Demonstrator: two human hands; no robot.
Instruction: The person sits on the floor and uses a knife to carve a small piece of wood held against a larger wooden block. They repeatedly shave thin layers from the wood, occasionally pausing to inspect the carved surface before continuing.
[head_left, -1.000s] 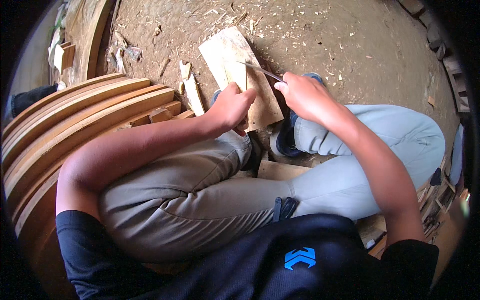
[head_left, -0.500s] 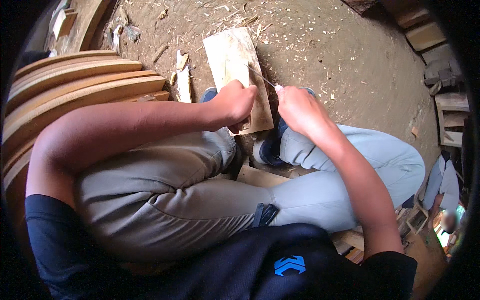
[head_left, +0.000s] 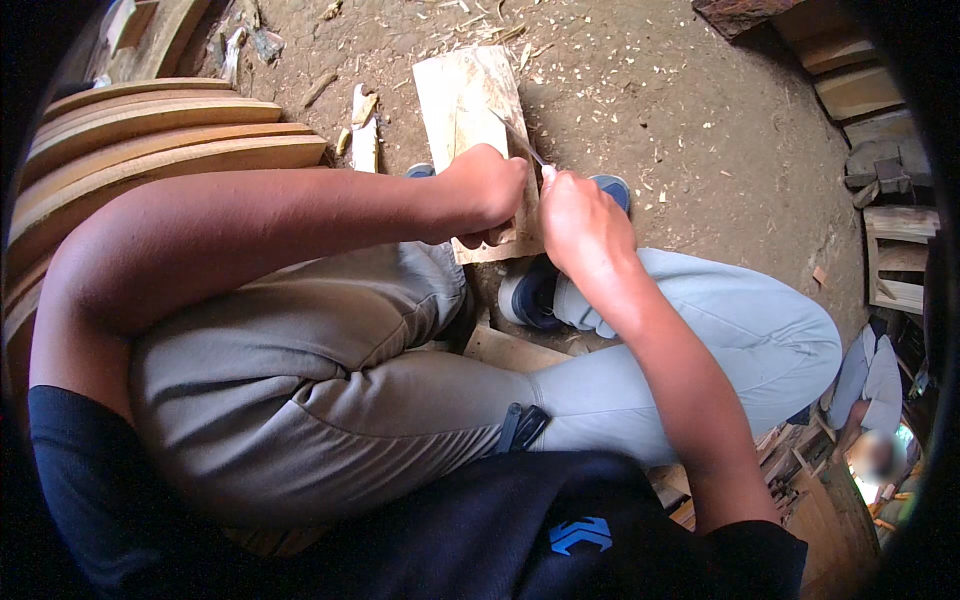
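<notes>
A pale wooden board (head_left: 450, 85) slants on the ground between my feet, and a smaller piece of wood (head_left: 482, 125) lies over it. My left hand (head_left: 488, 188) is closed in a fist around the lower part of this piece, which mostly hides beneath the fingers. In my right hand (head_left: 585, 220) is a knife, gripped with the thumb along its top; its handle is covered by the fingers. The thin knife blade (head_left: 528, 142) points up and left, across the wood's right edge. Whether it bites into the wood I cannot tell.
Several curved wooden pieces (head_left: 170, 160) are stacked at the left. Shavings and chips litter the dirt floor (head_left: 720, 150), and a wood scrap (head_left: 364, 145) lies beside the board. Stacked timber (head_left: 860, 95) lines the right side. Another person (head_left: 870, 400) is at the far right.
My right hand has come left, closer to my left fist, and the knife blade has shifted with it. The whole view has also moved slightly.
</notes>
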